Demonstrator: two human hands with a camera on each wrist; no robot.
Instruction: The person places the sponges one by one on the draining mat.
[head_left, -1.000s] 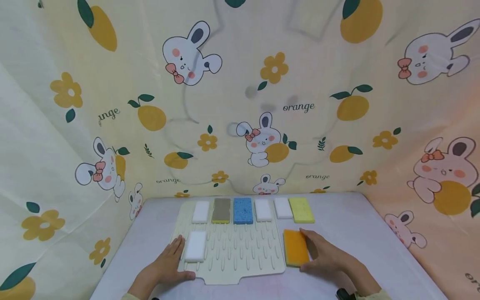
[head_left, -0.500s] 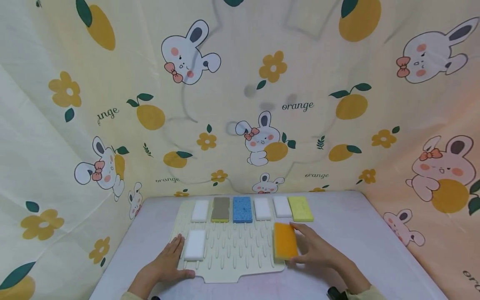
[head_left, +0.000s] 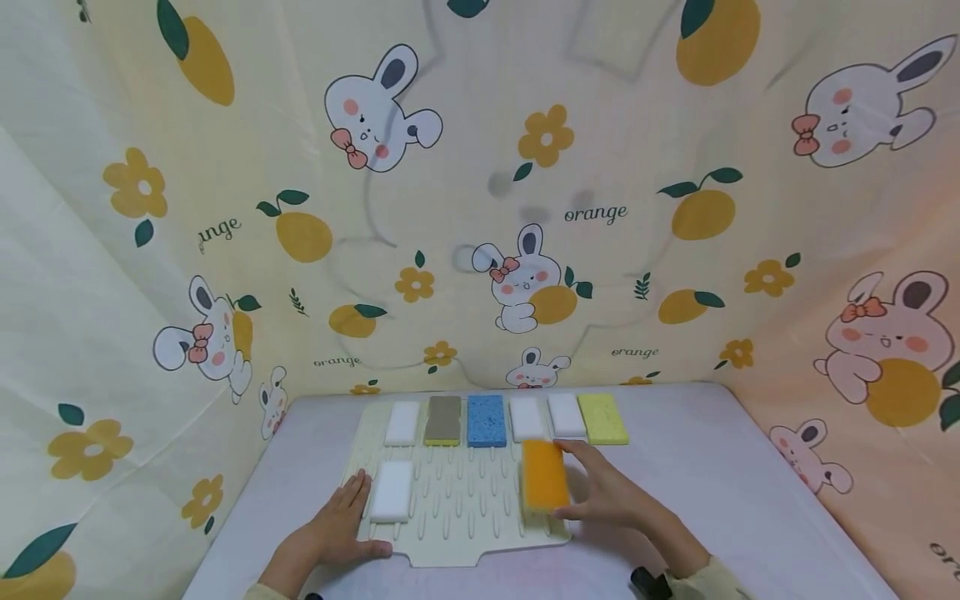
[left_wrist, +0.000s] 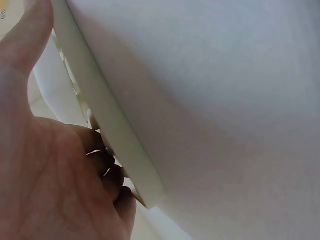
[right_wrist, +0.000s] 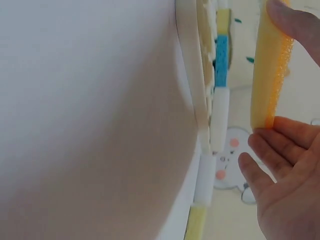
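Gripping the orange sponge (head_left: 545, 474) by its ends, the right hand (head_left: 609, 493) holds it above the drying mat (head_left: 480, 508), long axis front-to-back. The left hand (head_left: 333, 525) lies flat, fingers relaxed, beside a white sponge (head_left: 392, 490).

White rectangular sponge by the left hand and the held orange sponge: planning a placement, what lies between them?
Only bare ridged cream drying mat, seen in the head view.

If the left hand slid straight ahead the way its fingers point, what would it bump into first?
Probably the white sponge lying right by the left hand fingertips on the cream drying mat, though the fingers may slip just past its left edge. Farther on lies another white sponge.
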